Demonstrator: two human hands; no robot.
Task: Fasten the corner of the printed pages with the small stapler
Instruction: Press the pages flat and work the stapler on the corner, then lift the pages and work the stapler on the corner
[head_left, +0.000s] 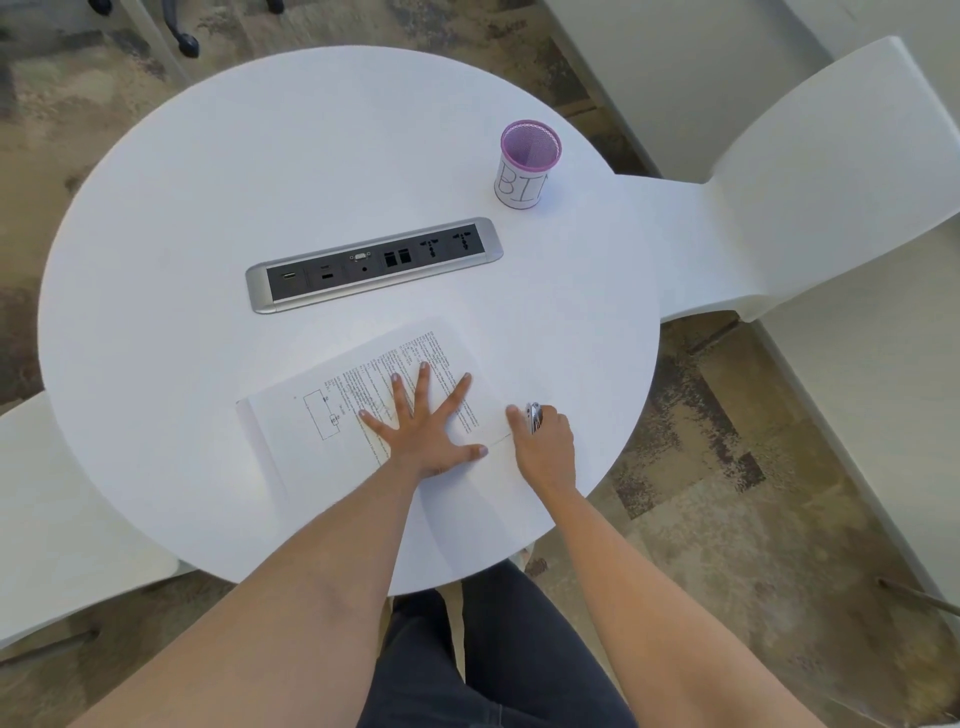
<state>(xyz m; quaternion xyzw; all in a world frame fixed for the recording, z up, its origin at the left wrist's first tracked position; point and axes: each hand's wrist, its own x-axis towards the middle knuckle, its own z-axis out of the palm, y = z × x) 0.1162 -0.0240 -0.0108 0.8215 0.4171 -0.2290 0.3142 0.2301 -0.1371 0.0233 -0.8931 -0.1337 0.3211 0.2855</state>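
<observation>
The printed pages (322, 415), white sheets with text and a small circuit drawing, lie at an angle on the near part of the round white table (208, 208). My left hand (426, 431) rests flat on them with its fingers spread wide. Just right of it, my right hand (545, 441) is closed around the small silver stapler (534, 415) at the right corner of the pages. Only the stapler's top end shows above my fingers. Whether its jaw is around the paper corner is hidden.
A grey power and data socket strip (374, 265) is set into the table's middle. A purple mesh cup (527, 166) with a paper label stands at the far right. White chairs (831, 182) stand right and left (62, 519) of the table.
</observation>
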